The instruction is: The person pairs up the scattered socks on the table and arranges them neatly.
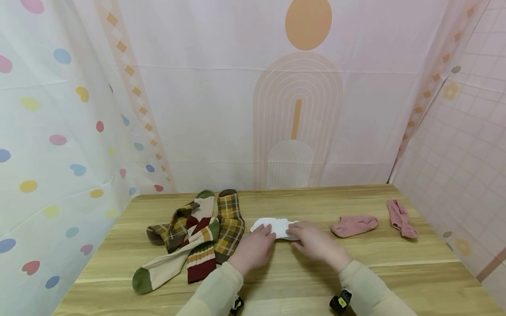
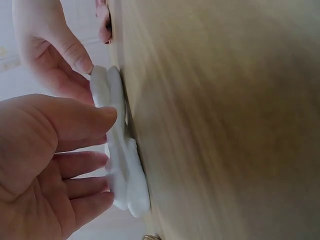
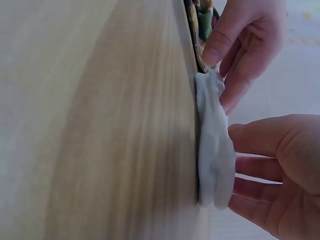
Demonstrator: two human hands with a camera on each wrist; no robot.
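A pair of white socks lies stacked flat on the wooden table, two soft layers showing from the side in the left wrist view. On the left end of the socks rest the fingertips of my left hand, fingers fairly straight and the thumb at the near edge. My right hand touches the right end in the same way, its fingers extended over the top. From the right wrist, the white socks run between both hands, with the fingertips right at their upper surface.
Left of the hands lies a loose heap of socks: brown-and-yellow plaid socks, a cream sock with green toe and a striped maroon sock. To the right are two pink socks, one sideways, another farther right. A patterned curtain hangs behind.
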